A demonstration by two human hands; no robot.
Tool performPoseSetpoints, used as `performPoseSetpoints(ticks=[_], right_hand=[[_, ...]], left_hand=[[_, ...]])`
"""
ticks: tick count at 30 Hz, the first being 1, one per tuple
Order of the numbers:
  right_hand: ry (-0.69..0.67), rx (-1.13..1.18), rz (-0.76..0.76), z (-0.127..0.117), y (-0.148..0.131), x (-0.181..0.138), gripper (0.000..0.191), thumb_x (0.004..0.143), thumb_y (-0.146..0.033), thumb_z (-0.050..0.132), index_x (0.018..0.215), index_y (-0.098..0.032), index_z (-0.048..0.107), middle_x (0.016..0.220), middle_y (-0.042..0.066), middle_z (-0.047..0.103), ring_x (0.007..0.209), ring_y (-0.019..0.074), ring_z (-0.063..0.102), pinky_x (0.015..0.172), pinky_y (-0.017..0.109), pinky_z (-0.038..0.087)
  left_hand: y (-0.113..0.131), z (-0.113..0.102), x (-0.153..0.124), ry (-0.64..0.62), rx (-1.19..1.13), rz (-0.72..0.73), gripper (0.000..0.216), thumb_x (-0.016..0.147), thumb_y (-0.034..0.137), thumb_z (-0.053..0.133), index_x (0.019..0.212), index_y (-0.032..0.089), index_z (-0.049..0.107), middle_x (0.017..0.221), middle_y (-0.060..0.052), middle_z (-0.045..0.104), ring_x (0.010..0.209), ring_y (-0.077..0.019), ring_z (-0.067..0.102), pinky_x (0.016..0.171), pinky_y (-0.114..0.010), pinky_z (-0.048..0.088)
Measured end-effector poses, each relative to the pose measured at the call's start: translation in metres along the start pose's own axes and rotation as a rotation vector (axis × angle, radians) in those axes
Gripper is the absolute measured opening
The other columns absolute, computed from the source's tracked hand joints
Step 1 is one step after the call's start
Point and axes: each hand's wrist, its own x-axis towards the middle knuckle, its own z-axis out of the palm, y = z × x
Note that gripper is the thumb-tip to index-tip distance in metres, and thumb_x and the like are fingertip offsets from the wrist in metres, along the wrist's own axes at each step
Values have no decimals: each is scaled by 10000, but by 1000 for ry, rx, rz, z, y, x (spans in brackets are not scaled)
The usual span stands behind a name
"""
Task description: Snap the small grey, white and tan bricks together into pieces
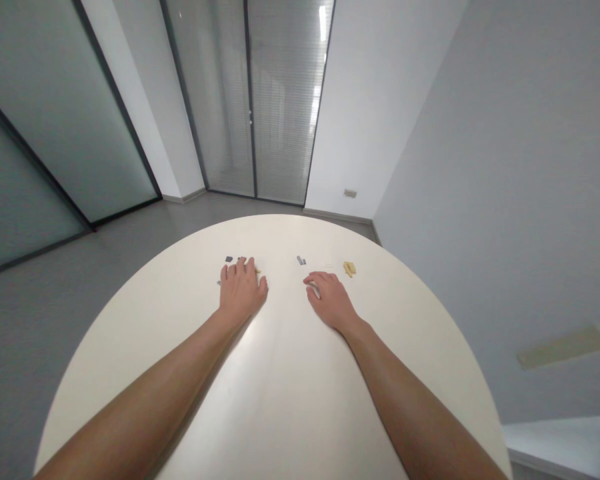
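Both my arms reach across a round cream table (280, 400). My left hand (241, 290) lies palm down with fingers together, covering small pieces; a dark grey piece (229, 259) shows just beyond its fingertips. My right hand (329, 300) rests on the table with fingers curled over a small pale piece, too hidden to tell if it is gripped. A small grey piece (301, 260) lies beyond the right hand, and a tan piece (349, 269) sits to its right.
The table's far edge (280, 217) curves just past the pieces. Beyond it are grey floor (40, 313), frosted glass partitions (260, 100) and white walls (505, 167). A pale ledge (565, 443) sits at the lower right.
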Motion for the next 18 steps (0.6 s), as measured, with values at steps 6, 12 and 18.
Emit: performPoseSetpoints(ticks=[6, 12, 18], right_hand=[[-8, 0, -8, -1, 0, 0, 205, 934, -187, 518, 1090, -214, 649, 1181, 81, 672, 1146, 240, 547, 1026, 409, 403], [-4, -3, -9, 0, 0, 0, 202, 934, -189, 526, 1093, -212, 648, 1199, 84, 664, 1154, 243, 545, 1025, 409, 403], [-11, -20, -16, -3, -8, -1, 213, 944, -177, 523, 1116, -199, 646, 1195, 85, 670, 1140, 236, 548, 1020, 397, 405]], left_hand=[[8, -7, 2, -112, -24, 79, 369, 909, 121, 442, 1258, 119, 561, 1157, -167, 642, 1078, -319, 605, 910, -424, 463], [12, -9, 2, -154, -105, 196, 397, 945, 62, 381, 1297, 167, 531, 1193, -130, 624, 1058, -269, 615, 846, -363, 509], [27, -12, -9, -187, -272, 327, 413, 903, 40, 430, 1273, 187, 540, 1193, -98, 619, 1017, -233, 643, 863, -346, 524]])
